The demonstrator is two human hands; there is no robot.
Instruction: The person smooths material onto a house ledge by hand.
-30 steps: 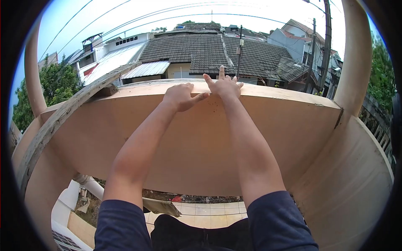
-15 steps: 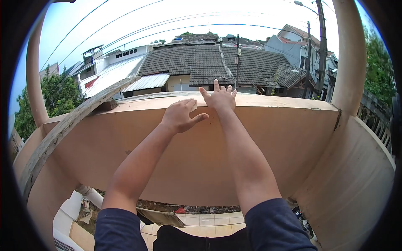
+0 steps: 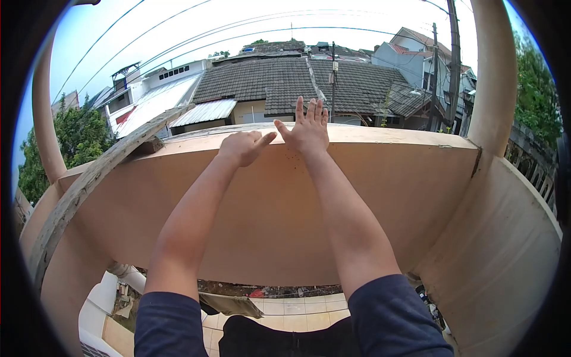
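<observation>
Both bare arms reach forward over the peach-coloured wall (image 3: 267, 220). At its top ledge, my left hand (image 3: 241, 147) has its thumb out to the right and its other fingers pressed together and bent away from view; what they hold, if anything, is hidden. Just to the right, my right hand (image 3: 306, 132) is raised at the ledge with its palm facing away and fingers spread, holding nothing. A small gap separates the two hands.
A weathered wooden beam (image 3: 89, 185) leans across the ledge at the left. Round pillars stand at the left (image 3: 46, 113) and right (image 3: 493, 77). Tiled roofs (image 3: 250, 80) and overhead wires lie beyond. Below are floor tiles (image 3: 291, 309) and hanging cloth (image 3: 232, 304).
My left hand has moved up and left, its fingers now bent away; the pale scrap seen beside them is out of sight. My right hand has tilted more upright, fingers pointing up.
</observation>
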